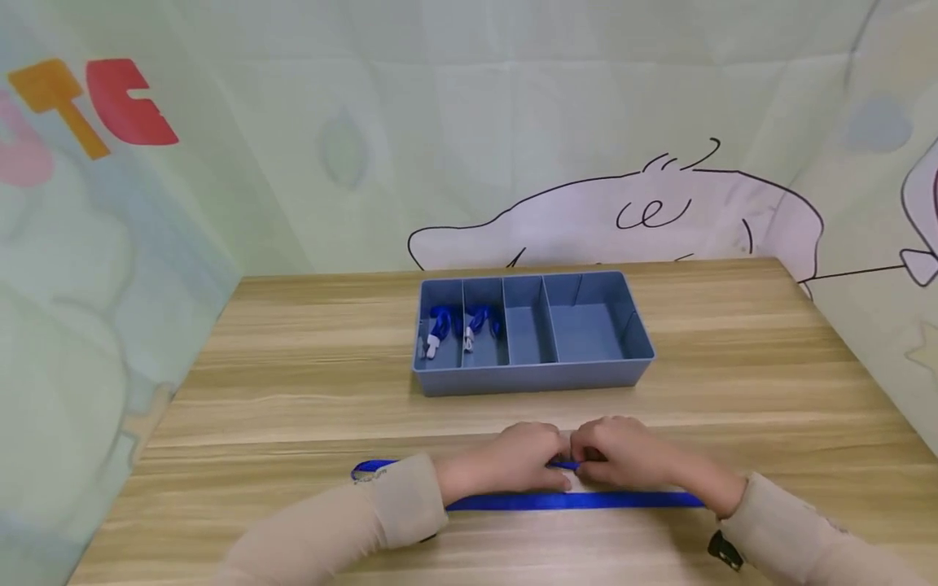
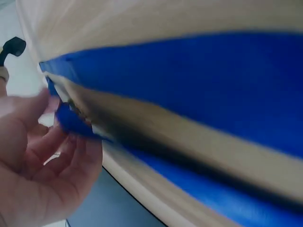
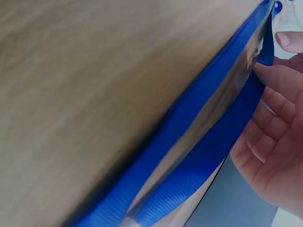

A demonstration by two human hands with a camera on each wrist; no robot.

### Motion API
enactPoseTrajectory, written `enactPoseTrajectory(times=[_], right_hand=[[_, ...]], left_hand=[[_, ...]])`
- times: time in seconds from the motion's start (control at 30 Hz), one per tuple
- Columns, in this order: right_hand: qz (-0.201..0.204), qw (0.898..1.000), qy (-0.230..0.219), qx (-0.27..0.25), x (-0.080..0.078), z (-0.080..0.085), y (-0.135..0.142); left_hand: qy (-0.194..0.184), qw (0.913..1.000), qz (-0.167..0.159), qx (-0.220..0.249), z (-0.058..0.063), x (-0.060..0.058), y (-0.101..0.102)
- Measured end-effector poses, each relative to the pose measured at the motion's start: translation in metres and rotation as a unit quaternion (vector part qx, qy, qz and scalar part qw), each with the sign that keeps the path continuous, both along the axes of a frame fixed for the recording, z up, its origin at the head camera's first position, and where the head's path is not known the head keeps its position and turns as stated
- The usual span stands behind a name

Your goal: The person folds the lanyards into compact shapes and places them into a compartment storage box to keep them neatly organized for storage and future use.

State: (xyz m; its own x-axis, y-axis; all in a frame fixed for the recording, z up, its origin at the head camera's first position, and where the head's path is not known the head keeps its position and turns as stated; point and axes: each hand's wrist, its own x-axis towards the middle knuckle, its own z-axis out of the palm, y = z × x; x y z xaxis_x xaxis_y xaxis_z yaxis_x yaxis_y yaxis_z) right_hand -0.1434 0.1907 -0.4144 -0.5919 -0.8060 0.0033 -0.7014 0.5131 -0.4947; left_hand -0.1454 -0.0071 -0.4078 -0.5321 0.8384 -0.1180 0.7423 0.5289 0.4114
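Left hand [image 1: 523,456] and right hand [image 1: 630,450] pinch a blue strap [image 1: 572,500] stretched along the bench [image 1: 293,366].
An orange T [image 1: 47,85] shows on the backdrop [image 1: 308,122]; left sleeve [image 1: 344,517] lettering is unreadable.

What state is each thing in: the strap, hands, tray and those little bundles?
Blue strap: stretched out in two runs.
Left hand: fingers curled, holding the strap.
Right hand: fingers curled, holding the strap.
Tray: upright, open-topped.
Left bundle: gathered up, in the leftmost compartment.
Right bundle: gathered up, in the next compartment.
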Motion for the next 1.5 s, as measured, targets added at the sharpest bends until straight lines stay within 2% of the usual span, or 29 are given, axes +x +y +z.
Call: enactPoseTrajectory(times=[0.13, 0.23, 0.3, 0.37, 0.47, 0.57, 0.63, 0.77, 0.9, 1.03, 1.17, 1.3, 1.5], right_hand=[[0.017, 0.996, -0.051, -0.07, -0.006, -0.004, 0.006], [0.015, 0.986, -0.133, -0.097, -0.01, -0.003, 0.015], [0.0, 0.975, -0.199, -0.102, -0.011, -0.001, 0.023], [-0.01, 0.962, -0.253, -0.106, -0.013, 0.002, 0.034], [-0.006, 0.943, -0.312, -0.117, -0.014, 0.009, 0.053], [0.009, 0.93, -0.344, -0.132, -0.016, 0.017, 0.073], [0.01, 0.924, -0.356, -0.143, -0.017, 0.023, 0.085], [0.015, 0.918, -0.357, -0.17, -0.019, 0.034, 0.105], [0.037, 0.914, -0.351, -0.198, -0.022, 0.043, 0.122], [0.048, 0.917, -0.332, -0.217, -0.025, 0.05, 0.138], [0.054, 0.921, -0.315, -0.223, -0.027, 0.055, 0.148], [0.06, 0.92, -0.317, -0.224, -0.028, 0.057, 0.156], [0.039, 0.927, -0.301, -0.222, -0.028, 0.06, 0.164]], left_hand=[[0.019, 0.9993, 0.024, 0.019, -0.005, 0.0, 0.002], [-0.01, 0.9981, 0.051, 0.035, -0.005, -0.004, -0.005], [-0.05, 0.9952, 0.068, 0.049, -0.004, -0.007, -0.014], [-0.103, 0.9885, 0.086, 0.07, 0.0, -0.009, -0.026], [-0.186, 0.9714, 0.099, 0.11, 0.006, -0.014, -0.049], [-0.252, 0.9524, 0.099, 0.14, 0.011, -0.019, -0.072], [-0.285, 0.9416, 0.096, 0.151, 0.015, -0.023, -0.088], [-0.335, 0.9219, 0.104, 0.165, 0.025, -0.028, -0.117], [-0.364, 0.9102, 0.1, 0.172, 0.033, -0.032, -0.142], [-0.374, 0.9064, 0.087, 0.175, 0.038, -0.036, -0.161], [-0.375, 0.9053, 0.097, 0.174, 0.041, -0.037, -0.176], [-0.377, 0.9058, 0.097, 0.167, 0.044, -0.038, -0.189], [-0.379, 0.903, 0.074, 0.189, 0.049, -0.038, -0.207]])
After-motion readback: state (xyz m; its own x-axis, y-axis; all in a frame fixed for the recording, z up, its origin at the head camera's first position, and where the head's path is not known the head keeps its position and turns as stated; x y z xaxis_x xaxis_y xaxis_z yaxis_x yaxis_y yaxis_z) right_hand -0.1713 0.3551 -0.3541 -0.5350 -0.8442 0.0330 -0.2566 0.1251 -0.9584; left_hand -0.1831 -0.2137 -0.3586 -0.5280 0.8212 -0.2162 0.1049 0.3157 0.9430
